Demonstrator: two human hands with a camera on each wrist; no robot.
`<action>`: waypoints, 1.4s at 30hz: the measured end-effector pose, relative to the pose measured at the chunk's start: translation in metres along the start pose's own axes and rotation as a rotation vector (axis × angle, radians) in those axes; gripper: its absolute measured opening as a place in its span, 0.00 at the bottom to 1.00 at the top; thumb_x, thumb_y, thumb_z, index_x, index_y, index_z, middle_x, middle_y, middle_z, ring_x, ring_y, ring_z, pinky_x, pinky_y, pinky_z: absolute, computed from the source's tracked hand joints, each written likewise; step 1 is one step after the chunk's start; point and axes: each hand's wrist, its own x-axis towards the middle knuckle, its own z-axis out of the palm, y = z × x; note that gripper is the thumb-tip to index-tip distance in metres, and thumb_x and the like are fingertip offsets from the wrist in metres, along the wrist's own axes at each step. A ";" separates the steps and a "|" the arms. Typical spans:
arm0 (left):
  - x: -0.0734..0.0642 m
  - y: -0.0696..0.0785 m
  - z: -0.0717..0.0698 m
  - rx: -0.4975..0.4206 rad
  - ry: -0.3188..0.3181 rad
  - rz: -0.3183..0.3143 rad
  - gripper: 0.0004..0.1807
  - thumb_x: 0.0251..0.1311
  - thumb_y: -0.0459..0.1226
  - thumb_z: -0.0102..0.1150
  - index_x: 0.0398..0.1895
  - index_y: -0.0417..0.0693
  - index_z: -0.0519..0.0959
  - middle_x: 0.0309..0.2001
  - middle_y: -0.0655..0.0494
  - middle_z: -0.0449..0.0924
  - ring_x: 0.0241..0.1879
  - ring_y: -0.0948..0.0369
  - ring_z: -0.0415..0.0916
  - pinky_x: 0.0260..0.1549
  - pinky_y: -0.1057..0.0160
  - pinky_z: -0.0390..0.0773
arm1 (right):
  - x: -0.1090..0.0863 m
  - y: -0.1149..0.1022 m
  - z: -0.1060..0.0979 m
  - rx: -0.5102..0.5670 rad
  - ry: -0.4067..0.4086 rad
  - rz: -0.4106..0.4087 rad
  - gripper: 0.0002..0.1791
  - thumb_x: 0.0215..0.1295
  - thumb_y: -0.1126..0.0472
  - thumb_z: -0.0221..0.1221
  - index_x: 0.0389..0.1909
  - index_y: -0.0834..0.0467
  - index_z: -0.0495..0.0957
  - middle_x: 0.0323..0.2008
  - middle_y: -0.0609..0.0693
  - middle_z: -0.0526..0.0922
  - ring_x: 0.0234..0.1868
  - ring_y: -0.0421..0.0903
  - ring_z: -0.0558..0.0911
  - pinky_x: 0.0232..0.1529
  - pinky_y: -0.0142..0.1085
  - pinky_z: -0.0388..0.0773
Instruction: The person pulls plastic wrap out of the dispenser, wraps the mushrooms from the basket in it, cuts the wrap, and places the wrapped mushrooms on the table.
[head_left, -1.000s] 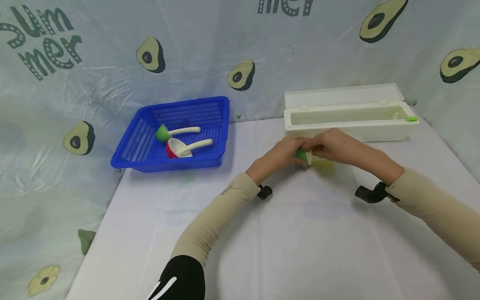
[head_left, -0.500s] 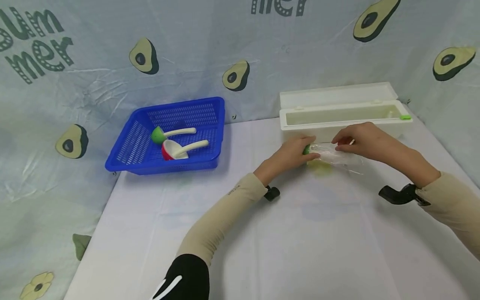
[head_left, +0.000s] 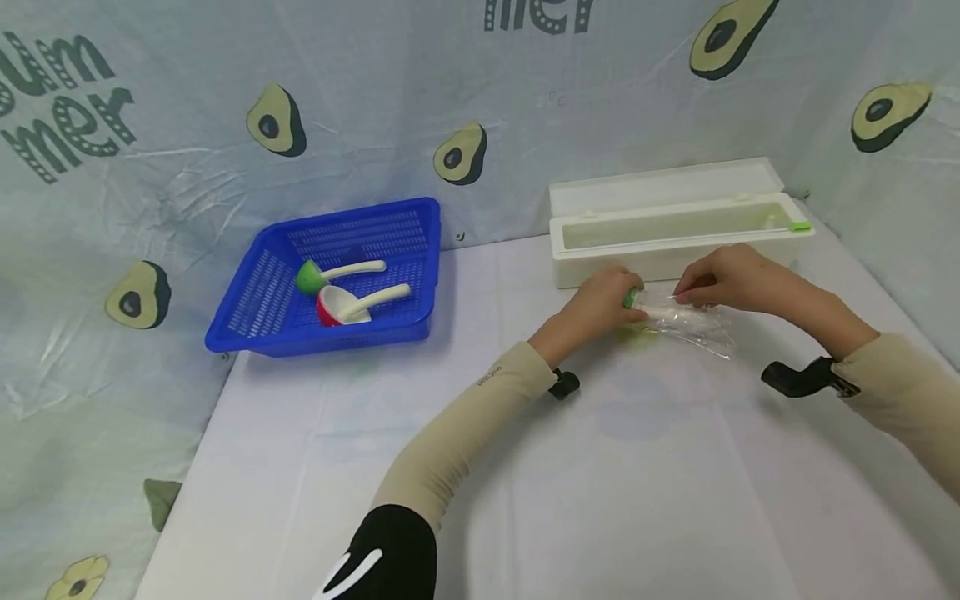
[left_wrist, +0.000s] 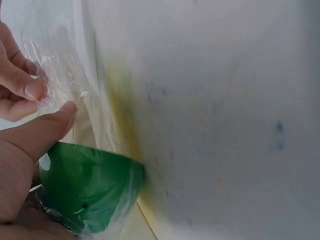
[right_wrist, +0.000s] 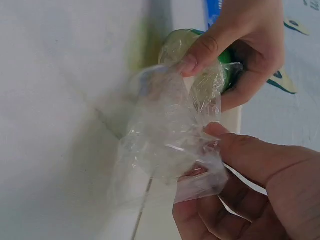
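In the head view my left hand grips a green ladle by its bowl, just in front of the long white box. Clear plastic film covers the ladle and trails off loosely past it to the right. My right hand pinches that film between thumb and fingers, a short way right of the left hand. Most of the ladle's handle is hidden by the hands and the crinkled film. In the left wrist view the bowl's rounded green outside shows under the film, with the left thumb across its rim.
The white box stands at the back right, its lid raised and a green tab at its right end. At the back left is a blue basket holding a green ladle and a red-and-white ladle.
The right hand has moved right, away from the left hand, and film now stretches between them. The left hand still grips the ladle. The head view has shifted slightly.
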 end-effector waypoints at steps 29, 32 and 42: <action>-0.010 -0.027 0.000 -0.234 0.087 -0.077 0.29 0.64 0.53 0.68 0.60 0.45 0.78 0.60 0.54 0.78 0.60 0.59 0.72 0.58 0.67 0.71 | -0.023 0.007 0.010 0.163 0.096 0.205 0.43 0.67 0.61 0.67 0.75 0.71 0.54 0.62 0.78 0.65 0.38 0.57 0.89 0.38 0.47 0.84; -0.009 -0.026 0.001 -0.200 0.059 -0.086 0.38 0.57 0.57 0.72 0.64 0.43 0.74 0.64 0.52 0.73 0.64 0.58 0.68 0.62 0.68 0.69 | -0.027 0.008 0.005 0.257 0.127 0.241 0.40 0.69 0.62 0.65 0.76 0.67 0.55 0.64 0.75 0.64 0.41 0.53 0.88 0.38 0.38 0.84; -0.003 -0.022 0.004 -0.143 0.091 -0.065 0.22 0.64 0.42 0.68 0.56 0.44 0.74 0.57 0.54 0.75 0.51 0.62 0.72 0.51 0.68 0.73 | -0.037 0.000 0.002 0.587 0.341 0.133 0.25 0.74 0.65 0.59 0.69 0.56 0.69 0.59 0.53 0.69 0.40 0.32 0.81 0.41 0.23 0.80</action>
